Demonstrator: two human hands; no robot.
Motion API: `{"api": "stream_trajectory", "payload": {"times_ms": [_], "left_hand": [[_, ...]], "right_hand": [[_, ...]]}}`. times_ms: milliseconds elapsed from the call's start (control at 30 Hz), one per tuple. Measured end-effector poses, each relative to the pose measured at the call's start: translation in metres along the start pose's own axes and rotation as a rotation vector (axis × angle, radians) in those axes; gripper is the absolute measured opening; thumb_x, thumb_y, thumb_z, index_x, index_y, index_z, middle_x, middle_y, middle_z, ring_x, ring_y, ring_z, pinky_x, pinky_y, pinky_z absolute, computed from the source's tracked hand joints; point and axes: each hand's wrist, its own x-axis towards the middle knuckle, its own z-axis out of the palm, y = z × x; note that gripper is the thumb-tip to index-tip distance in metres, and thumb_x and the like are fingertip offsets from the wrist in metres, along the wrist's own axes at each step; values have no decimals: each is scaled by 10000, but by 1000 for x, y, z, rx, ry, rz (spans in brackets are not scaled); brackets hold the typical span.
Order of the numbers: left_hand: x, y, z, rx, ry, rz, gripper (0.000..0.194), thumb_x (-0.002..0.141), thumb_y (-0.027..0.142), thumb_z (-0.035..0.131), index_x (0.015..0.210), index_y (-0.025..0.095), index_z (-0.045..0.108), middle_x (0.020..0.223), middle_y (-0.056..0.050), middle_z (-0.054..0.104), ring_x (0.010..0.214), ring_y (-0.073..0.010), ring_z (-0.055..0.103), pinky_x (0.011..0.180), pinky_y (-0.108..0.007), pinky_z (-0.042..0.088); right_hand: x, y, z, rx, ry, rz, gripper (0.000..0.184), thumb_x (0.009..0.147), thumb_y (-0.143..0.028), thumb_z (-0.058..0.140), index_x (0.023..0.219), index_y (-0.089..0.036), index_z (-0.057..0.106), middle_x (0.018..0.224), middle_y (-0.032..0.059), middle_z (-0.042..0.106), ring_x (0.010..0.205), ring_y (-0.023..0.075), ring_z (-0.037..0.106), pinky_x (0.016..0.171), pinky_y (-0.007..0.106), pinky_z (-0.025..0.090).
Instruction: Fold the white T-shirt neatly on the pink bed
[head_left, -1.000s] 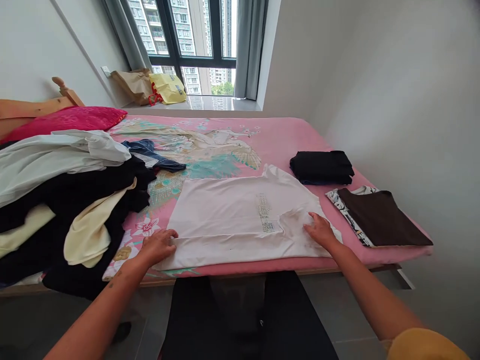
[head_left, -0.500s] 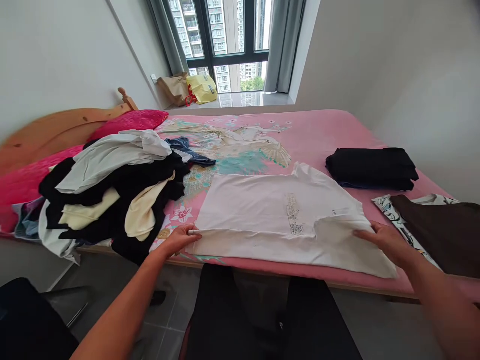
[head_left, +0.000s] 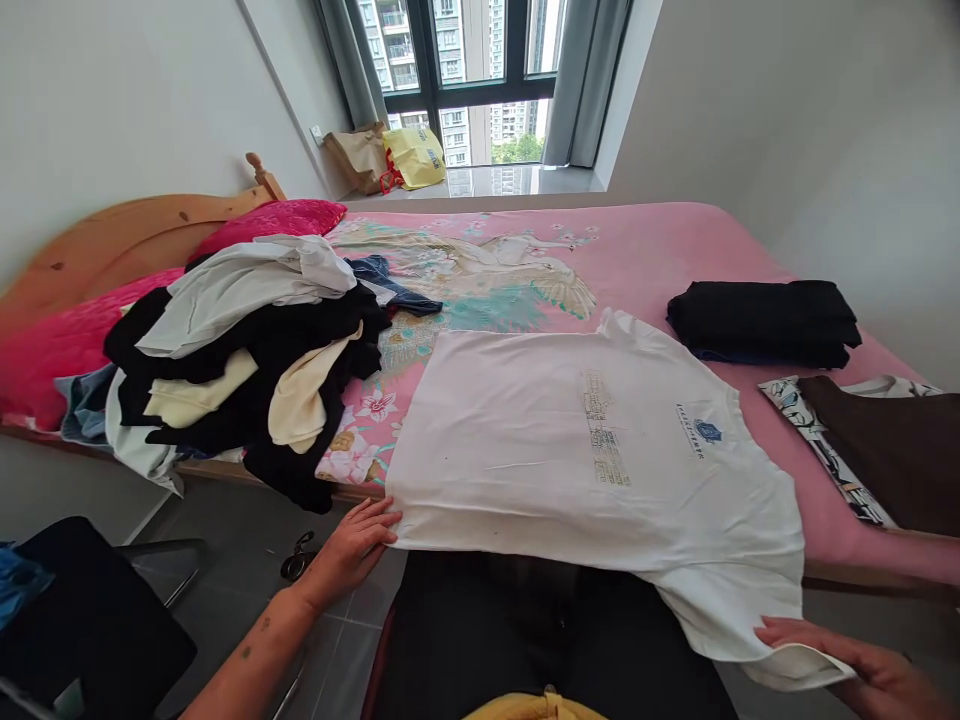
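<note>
A white T-shirt (head_left: 570, 440) with a small blue chest logo lies spread flat on the pink bed (head_left: 660, 250), its near side hanging over the bed's front edge. My left hand (head_left: 352, 545) pinches the shirt's hem corner at the near left. My right hand (head_left: 862, 670) grips the end of the sleeve at the lower right, below the bed's edge.
A heap of unfolded black, white and cream clothes (head_left: 247, 360) covers the bed's left side. A folded black stack (head_left: 765, 322) and a folded brown garment (head_left: 877, 450) lie at the right. Magenta pillows (head_left: 270, 222), a wooden headboard (head_left: 112, 250), bags (head_left: 390, 158) on the window sill.
The folded near edge of the white shirt has been opened out and pulled toward me over the bed's edge. Both hands moved down and nearer; the logo now shows.
</note>
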Motion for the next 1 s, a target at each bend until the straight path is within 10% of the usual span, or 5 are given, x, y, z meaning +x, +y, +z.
{"api": "stream_trajectory", "payload": {"times_ms": [500, 1000], "left_hand": [[17, -25, 12, 145, -17, 279, 134, 821, 118, 477, 785, 234, 534, 1284, -18, 578, 1272, -176, 441, 1117, -425, 285], [11, 0, 6, 179, 20, 113, 212, 836, 106, 414, 809, 216, 593, 894, -42, 626, 861, -170, 546, 842, -340, 424]], "right_hand": [[-16, -48, 0, 38, -6, 22, 337, 710, -516, 634, 899, -263, 751, 1128, 76, 657, 1165, 311, 527, 1019, 453, 378], [-17, -2, 11, 43, 96, -9, 269, 665, -521, 645, 790, -306, 748, 1115, 67, 662, 1119, 333, 553, 987, 473, 418]]}}
